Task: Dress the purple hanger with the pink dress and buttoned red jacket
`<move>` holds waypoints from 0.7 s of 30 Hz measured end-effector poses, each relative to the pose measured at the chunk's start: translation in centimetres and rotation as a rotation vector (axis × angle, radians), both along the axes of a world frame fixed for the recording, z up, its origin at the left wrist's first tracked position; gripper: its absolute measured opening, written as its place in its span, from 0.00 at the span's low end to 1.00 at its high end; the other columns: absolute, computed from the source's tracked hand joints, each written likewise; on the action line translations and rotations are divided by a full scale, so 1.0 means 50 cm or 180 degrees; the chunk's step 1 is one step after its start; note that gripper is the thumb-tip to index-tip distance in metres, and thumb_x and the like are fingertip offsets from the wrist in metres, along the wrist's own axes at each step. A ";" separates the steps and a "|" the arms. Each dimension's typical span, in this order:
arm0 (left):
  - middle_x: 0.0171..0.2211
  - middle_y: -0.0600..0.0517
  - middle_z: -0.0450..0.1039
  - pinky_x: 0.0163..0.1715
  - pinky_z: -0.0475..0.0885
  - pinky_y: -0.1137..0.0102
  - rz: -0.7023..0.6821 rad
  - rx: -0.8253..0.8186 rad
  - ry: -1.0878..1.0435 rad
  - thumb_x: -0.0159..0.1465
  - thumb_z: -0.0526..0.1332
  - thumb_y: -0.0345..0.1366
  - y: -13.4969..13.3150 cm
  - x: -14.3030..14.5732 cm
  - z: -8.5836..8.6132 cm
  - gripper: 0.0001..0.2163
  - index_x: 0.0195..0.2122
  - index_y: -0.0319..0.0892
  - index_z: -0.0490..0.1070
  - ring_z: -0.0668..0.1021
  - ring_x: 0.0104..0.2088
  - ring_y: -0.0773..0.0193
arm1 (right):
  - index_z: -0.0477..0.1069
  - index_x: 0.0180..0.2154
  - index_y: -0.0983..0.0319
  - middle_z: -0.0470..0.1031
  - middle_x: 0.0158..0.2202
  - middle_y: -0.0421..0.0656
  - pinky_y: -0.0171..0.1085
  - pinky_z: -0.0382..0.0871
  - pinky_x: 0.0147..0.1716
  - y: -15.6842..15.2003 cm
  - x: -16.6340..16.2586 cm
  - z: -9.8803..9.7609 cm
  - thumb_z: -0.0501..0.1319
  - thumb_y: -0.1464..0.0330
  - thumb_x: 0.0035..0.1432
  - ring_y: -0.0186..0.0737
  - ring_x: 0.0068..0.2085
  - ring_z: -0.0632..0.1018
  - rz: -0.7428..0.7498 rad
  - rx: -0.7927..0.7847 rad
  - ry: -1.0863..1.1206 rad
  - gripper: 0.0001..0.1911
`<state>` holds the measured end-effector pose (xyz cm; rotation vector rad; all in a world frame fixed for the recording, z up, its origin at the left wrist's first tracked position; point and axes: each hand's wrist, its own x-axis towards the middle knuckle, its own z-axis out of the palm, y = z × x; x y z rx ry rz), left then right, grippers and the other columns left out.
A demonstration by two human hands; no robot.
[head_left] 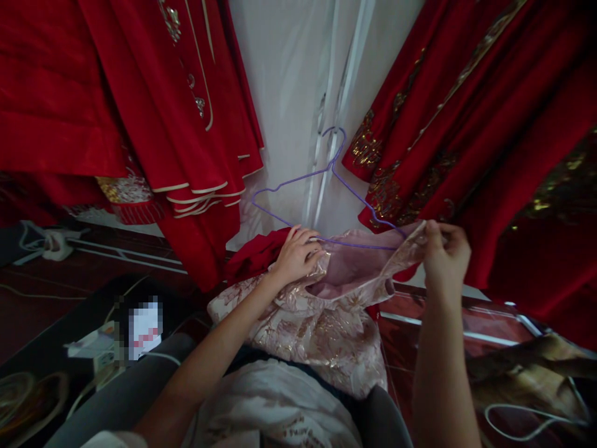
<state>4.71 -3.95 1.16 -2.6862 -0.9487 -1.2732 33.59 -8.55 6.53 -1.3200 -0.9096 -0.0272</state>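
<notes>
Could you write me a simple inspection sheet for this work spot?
Surface: reddish floor around; what supports the garment is unclear.
Job's things: pink garment, gold-patterned; purple hanger, right end at the neck opening, left end outside.
Clutter: blurred white item by a dark surface, left.
Grips: left grip curled on the neckline; right grip pinching the shoulder edge.
Cables: white cord, lower right.
Surroundings: red garments hanging both sides, pale backdrop between.

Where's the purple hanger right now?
Just right of centre in the head view, the purple hanger sticks up from the pale, shiny garment, its lower bar by the left hand.
</notes>
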 end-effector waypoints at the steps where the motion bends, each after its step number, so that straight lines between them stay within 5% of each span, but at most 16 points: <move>1: 0.48 0.49 0.73 0.62 0.54 0.55 -0.0088 -0.0086 -0.0068 0.65 0.57 0.38 0.002 0.003 0.004 0.09 0.33 0.43 0.75 0.71 0.52 0.61 | 0.70 0.34 0.62 0.71 0.27 0.40 0.35 0.64 0.27 0.012 -0.010 0.015 0.63 0.56 0.52 0.34 0.25 0.70 0.0074 -0.0044 -0.0170 0.16; 8: 0.51 0.51 0.74 0.60 0.56 0.56 -0.0577 -0.0588 -0.0334 0.64 0.59 0.38 0.009 0.036 0.018 0.07 0.33 0.45 0.75 0.73 0.52 0.61 | 0.73 0.32 0.60 0.76 0.30 0.43 0.38 0.65 0.35 0.083 -0.065 0.092 0.61 0.57 0.56 0.41 0.31 0.75 0.0132 -0.0568 -0.1420 0.13; 13: 0.49 0.50 0.76 0.61 0.54 0.55 -0.0645 -0.0845 -0.0574 0.66 0.57 0.40 0.017 0.035 0.025 0.08 0.35 0.45 0.75 0.74 0.52 0.60 | 0.71 0.35 0.59 0.75 0.29 0.41 0.36 0.63 0.33 0.069 -0.091 0.067 0.56 0.56 0.60 0.40 0.31 0.75 0.0079 -0.0697 -0.1692 0.14; 17: 0.49 0.48 0.76 0.55 0.64 0.63 -0.0960 -0.1199 -0.1105 0.67 0.54 0.42 0.075 -0.019 0.053 0.12 0.37 0.42 0.74 0.76 0.50 0.60 | 0.70 0.32 0.60 0.72 0.25 0.39 0.34 0.61 0.31 0.058 -0.085 0.058 0.56 0.54 0.60 0.36 0.27 0.72 0.0049 -0.0378 -0.1745 0.16; 21: 0.35 0.50 0.78 0.43 0.69 0.71 0.0279 -0.0950 -0.2248 0.62 0.58 0.47 0.169 -0.134 0.049 0.15 0.33 0.40 0.74 0.77 0.39 0.62 | 0.68 0.27 0.60 0.68 0.21 0.37 0.33 0.60 0.28 0.057 -0.065 0.076 0.57 0.53 0.59 0.34 0.23 0.67 0.0077 -0.0363 -0.1746 0.18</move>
